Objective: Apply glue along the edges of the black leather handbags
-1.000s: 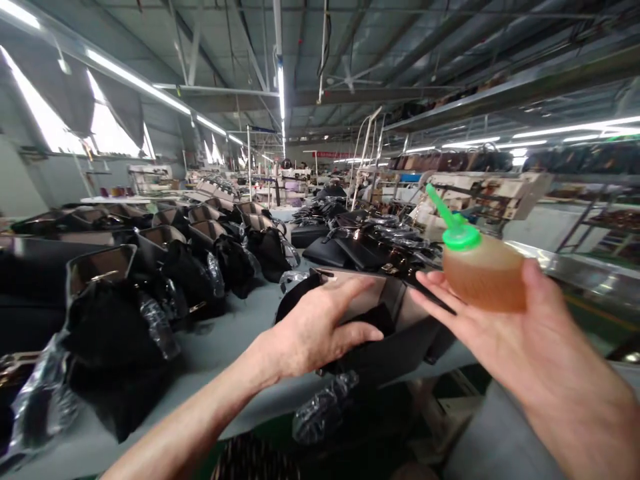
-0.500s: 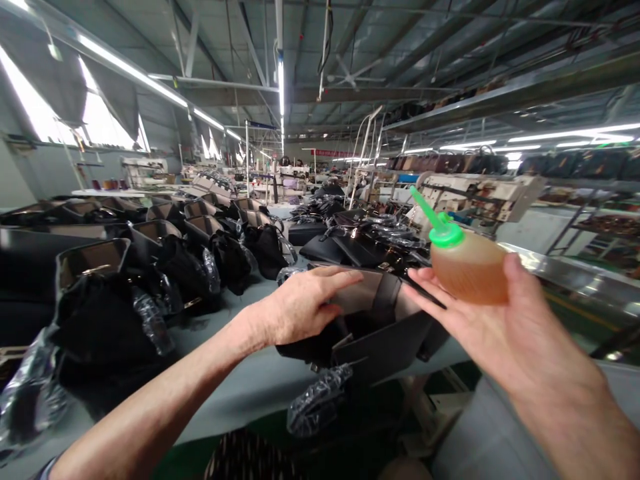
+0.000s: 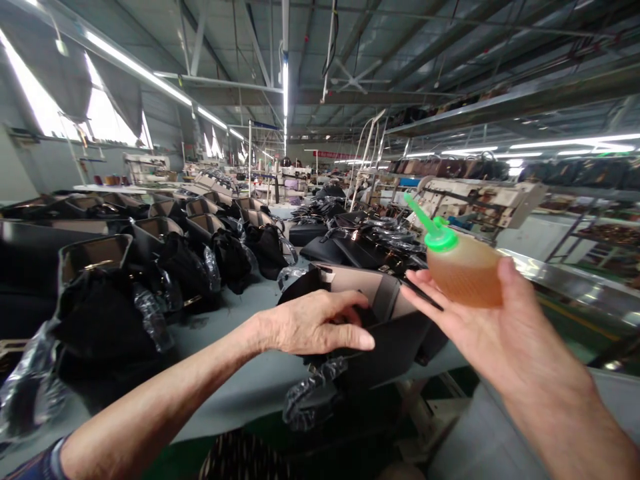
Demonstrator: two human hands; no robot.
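My right hand holds up a clear squeeze bottle with a green cap and spout, part filled with amber liquid. A thin dark strip shows between its fingers; whether it is held I cannot tell. Below and to the left, a black handbag with a beige lining stands open at the table edge. My left hand is at its front wall, thumb outside and fingers curled inside, partly hidden. A plastic-wrapped handle hangs from the bag's front.
Several open black bags with wrapped handles crowd the left of the grey table. More black bags lie piled behind. At the right stands a sewing machine, with a metal ledge beside it.
My left hand has moved down and right, from above the handbag's opening to its front wall, with the thumb now outside. My right hand still holds the bottle, shifted slightly left.
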